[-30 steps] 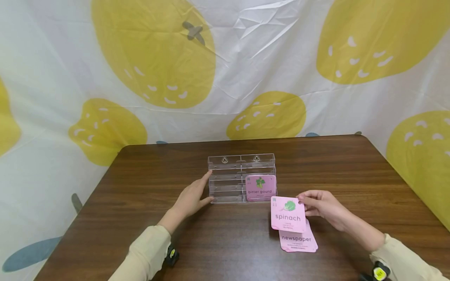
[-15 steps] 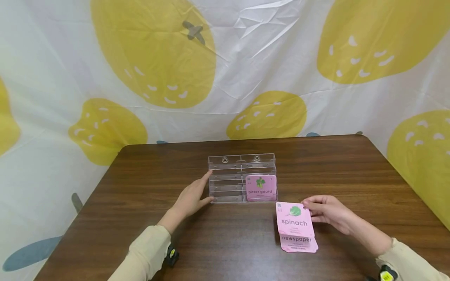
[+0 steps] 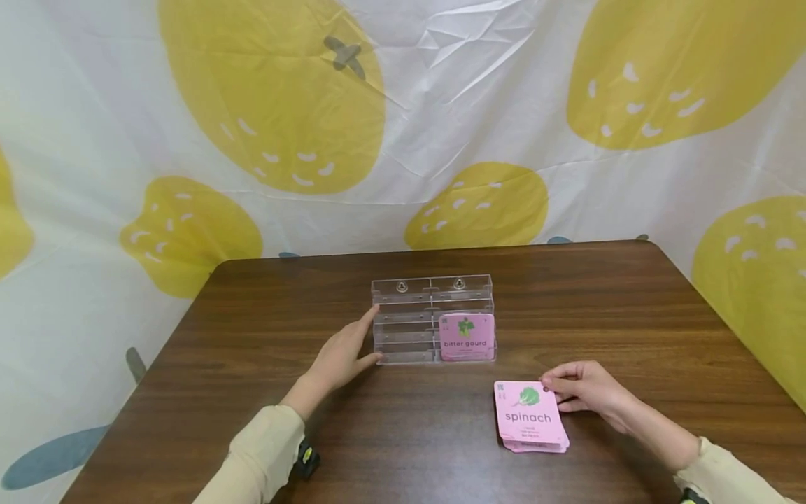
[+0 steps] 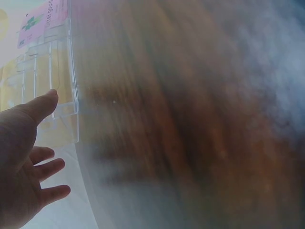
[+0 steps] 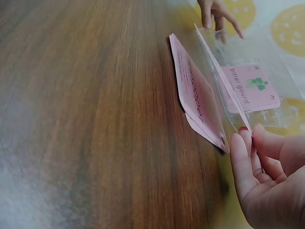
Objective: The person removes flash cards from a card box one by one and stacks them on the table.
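Note:
My left hand touches the left side of a clear tiered rack, thumb and index finger spread along its edge; in the left wrist view the thumb of that hand rests on the rack. A pink "bitter gourd" card stands in the rack's lower right. My right hand pinches the upper right corner of a pink "spinach" card above a small card stack. The right wrist view shows the held card edge-on, tilted beside the "newspaper" card on the stack.
The brown wooden table has rounded back corners. Behind it hangs a white cloth with yellow fruit shapes. Both forearms, in cream sleeves with dark wrist devices, come in from the front.
My right hand has moved the "spinach" card down and slightly right over the stack, covering the "newspaper" lettering in the head view. My left hand and the rack have stayed in place.

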`<state>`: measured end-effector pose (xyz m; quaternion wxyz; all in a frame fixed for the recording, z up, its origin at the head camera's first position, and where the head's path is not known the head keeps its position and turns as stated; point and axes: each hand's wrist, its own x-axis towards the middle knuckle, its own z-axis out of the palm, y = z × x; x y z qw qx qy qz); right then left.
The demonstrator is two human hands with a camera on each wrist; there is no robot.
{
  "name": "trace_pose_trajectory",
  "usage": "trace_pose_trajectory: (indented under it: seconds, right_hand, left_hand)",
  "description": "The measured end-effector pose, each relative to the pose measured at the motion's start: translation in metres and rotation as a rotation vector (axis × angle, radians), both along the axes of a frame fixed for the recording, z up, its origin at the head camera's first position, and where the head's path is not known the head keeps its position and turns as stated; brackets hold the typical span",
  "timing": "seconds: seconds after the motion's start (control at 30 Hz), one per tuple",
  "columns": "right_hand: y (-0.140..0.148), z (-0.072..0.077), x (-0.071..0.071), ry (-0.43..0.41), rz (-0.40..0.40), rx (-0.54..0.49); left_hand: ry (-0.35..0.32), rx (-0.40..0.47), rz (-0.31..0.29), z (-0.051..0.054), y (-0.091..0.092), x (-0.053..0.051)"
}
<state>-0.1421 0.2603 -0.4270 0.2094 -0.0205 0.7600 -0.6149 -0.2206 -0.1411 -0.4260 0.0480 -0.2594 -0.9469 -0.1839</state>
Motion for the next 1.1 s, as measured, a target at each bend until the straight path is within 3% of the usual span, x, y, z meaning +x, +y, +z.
trace_pose_trajectory:
  seconds: [0.5,0.83,1.1]
  right_hand:
    - [-0.0054,0.0002,0.0013,0.036,-0.027,0.075]
    - [-0.0083,0.0012,0.0052,0.154,-0.077,0.253]
    - [-0.0075,0.0086,-0.0002,0.151,-0.114,0.225]
  left_hand:
    - [0.013,-0.03,-0.008,-0.0009,-0.0004,-0.0023]
    - [0.012,-0.034,-0.01,0.0003,-0.0001,-0.0022]
    - [0.0,-0.036,-0.005,0.0031,0.0007,0.0002]
